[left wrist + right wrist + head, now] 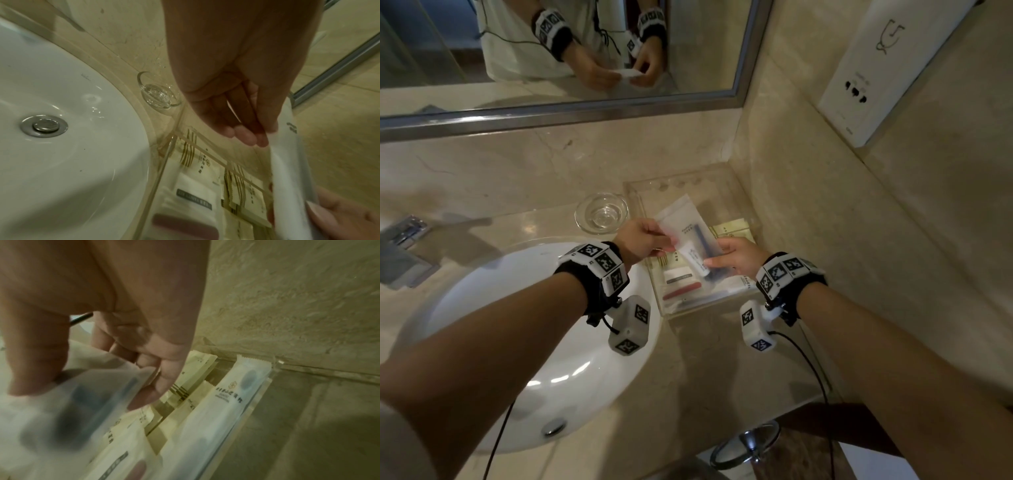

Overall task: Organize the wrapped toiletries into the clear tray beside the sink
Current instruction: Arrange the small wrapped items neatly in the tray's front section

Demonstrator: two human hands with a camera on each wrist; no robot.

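Note:
Both hands hold a frosted packet [681, 222] with a blue toothbrush and a small white tube inside, just above the clear tray [642, 195]. My left hand [666, 244] pinches its left edge and my right hand [717, 256] pinches its lower right end. Yellow-striped sachets [734, 229], a white packet with a dark band [678, 276] and a red strip-shaped item [682, 287] lie in the tray. In the left wrist view the left fingers [242, 131] lie against the packet [287, 165]. The right wrist view shows the blurred packet [82, 402] and a long white wrapped item [232, 395] at the tray's wall side.
A small glass dish [601, 212] stands left of the tray. The white sink basin [544, 349] lies below my left forearm, with a metal faucet [404, 236] at the far left. A stone wall [859, 240] runs along the tray's right side, bearing a white wall box [887, 68].

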